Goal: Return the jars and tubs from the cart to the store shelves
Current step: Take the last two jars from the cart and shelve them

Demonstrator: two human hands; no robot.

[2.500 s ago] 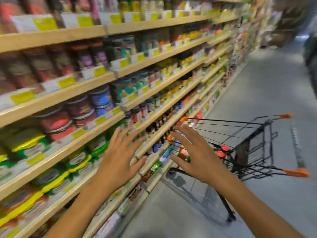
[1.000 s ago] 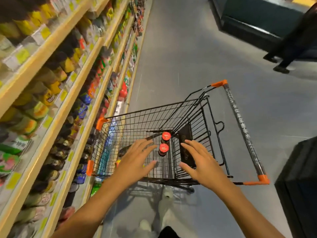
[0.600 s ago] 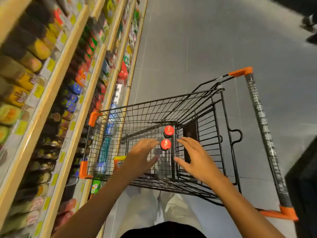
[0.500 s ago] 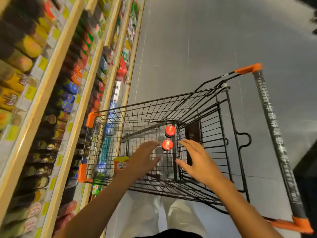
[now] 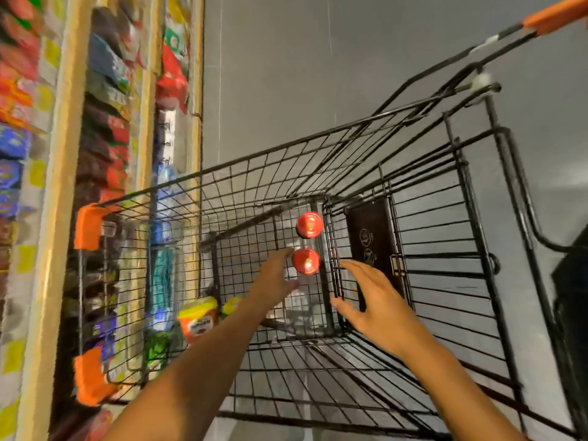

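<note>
Store shelves [image 5: 68,186] down the left edge, packed with blurred goods, labels unreadable. Grey floor [image 5: 318,74] to their right. Black wire cart [image 5: 350,154] just beside the shelves, orange bumpers on its left corners, orange-tipped handle at top right. Dark folded child-seat panel [image 5: 370,237] against the cart's right-hand inner wall. In the cart's far right corner, two clear jars with red lids, one behind the other: far jar [image 5: 309,225], near jar [image 5: 306,261], bodies mostly see-through and hard to make out. Near the cart's left wall, tub [image 5: 199,318] with yellow lid and orange label; second yellow-lidded tub [image 5: 231,306] just right of it, mostly hidden behind the forearm. Both arms reaching into the basket. Left hand [image 5: 273,278] open, fingers straight, tips just left of the near jar's lid, contact not clear. Right hand [image 5: 372,297] open, fingers spread, right of the jars, holding nothing
</note>
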